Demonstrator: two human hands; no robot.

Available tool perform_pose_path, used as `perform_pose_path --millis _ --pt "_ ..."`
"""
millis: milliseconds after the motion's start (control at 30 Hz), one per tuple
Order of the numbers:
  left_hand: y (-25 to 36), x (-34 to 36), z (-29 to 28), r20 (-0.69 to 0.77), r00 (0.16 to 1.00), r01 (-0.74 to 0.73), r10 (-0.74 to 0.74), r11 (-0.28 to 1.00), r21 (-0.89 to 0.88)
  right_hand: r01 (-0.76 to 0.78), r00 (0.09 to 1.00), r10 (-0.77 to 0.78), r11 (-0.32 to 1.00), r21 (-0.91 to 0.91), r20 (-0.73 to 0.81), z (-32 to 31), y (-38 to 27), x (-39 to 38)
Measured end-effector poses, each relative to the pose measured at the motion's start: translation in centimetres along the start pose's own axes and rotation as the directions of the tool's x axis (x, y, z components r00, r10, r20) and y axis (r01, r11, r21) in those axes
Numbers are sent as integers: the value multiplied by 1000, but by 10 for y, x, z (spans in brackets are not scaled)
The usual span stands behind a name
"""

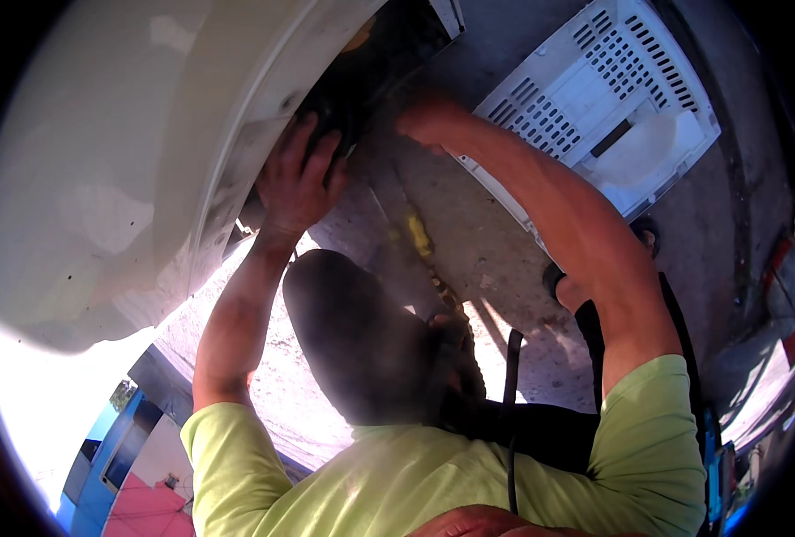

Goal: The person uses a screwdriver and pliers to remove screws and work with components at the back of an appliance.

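A large cream-white appliance body [102, 170] fills the left side, with a dark opening along its edge at the top. My left hand [303, 179] lies at that edge with its fingers apart, their tips against a dark rounded part [333, 116] inside. My right hand [431, 121] reaches to the opening from the right; it is dim and smeared, so its fingers and anything in them do not show clearly. On the floor below both hands lies a yellow-handled screwdriver [419, 235], its thin shaft toward the opening.
A white slotted plastic panel [594, 98] lies on the concrete floor [496, 251] at the right, beside my right forearm. My bent knee [353, 331] in dark cloth is below the hands. A dark strap [512, 376] hangs near my chest. Blue and pink objects [147, 501] stand at the lower left.
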State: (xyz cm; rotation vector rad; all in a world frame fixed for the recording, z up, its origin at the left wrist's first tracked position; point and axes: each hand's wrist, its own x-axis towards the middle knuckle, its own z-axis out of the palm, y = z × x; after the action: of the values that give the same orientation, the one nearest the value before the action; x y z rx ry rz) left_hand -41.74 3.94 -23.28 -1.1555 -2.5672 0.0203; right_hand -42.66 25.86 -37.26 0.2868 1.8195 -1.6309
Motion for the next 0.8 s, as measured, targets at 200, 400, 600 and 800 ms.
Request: perform_pose_path --millis 200,400,600,800 --pt "0 2 0 13 1000 -10 10 1000 12 -321 934 290 937 140 208 -6 -26 -21" --pt "1 2 0 18 1000 -6 6 1000 4 -210 948 206 978 -7 241 -10 -22 -12" --pt "2 5 0 6 1000 -23 23 1000 14 257 932 -26 753 -606 363 -20 -4 24" --pt "1 3 -1 17 1000 -9 8 1000 16 289 957 -197 665 -688 212 -32 -37 -17"
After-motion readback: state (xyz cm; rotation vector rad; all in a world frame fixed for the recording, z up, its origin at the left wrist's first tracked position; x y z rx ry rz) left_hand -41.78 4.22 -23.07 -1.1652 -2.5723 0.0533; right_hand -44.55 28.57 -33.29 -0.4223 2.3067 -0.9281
